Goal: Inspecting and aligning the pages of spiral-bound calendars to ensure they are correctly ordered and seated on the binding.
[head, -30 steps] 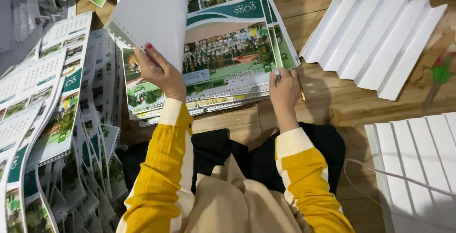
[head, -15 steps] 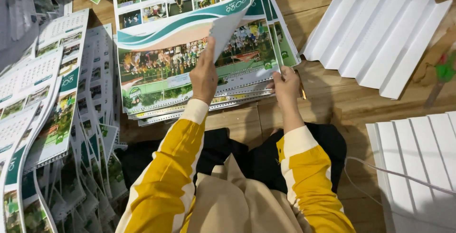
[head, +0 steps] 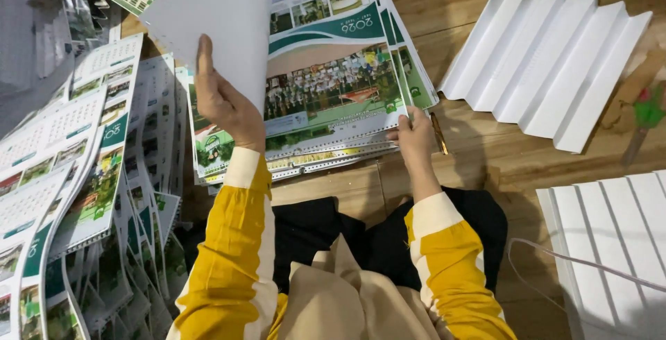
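left hand [head: 223, 100] up now, grip closed on the lower edge of a white sheet [head: 215, 17], thumb laid across its blank face, the rest of the fingers hidden behind. lifted clear of the printed stack [head: 326, 97] and swung out to the left, whereas half a second ago that same hand sat low and centred on the pile with only a corner curling up. so: one leaf peeled free, the next printed page bared, a green-and-white layout with a group photograph in the middle. looks like a sheet mid-turn, a judgement only.

right hand [head: 414, 135] planted at the stack's lower right corner, fingers curled over the edge, pinning the pile flat; much the same spot as before. no telling whether anything is pinched there beyond the edge of the pages.

left forearm raised steeply, wrist cocked back, palm facing right; right forearm angled forward and low. both in yellow sleeves [head: 229, 270] with white cuffs.

stack resting on a wooden floor [head: 485, 153], top edge running out of frame. to the left, fanned piles of printed calendar pages [head: 76, 187], overlapping. to the right, a white folded corrugated panel [head: 548, 55], well apart from the stack; another ribbed white panel [head: 610, 243] lower right with a thin cord [head: 576, 262] across it. small green object [head: 649, 111] at the far right edge, too blurred to name.
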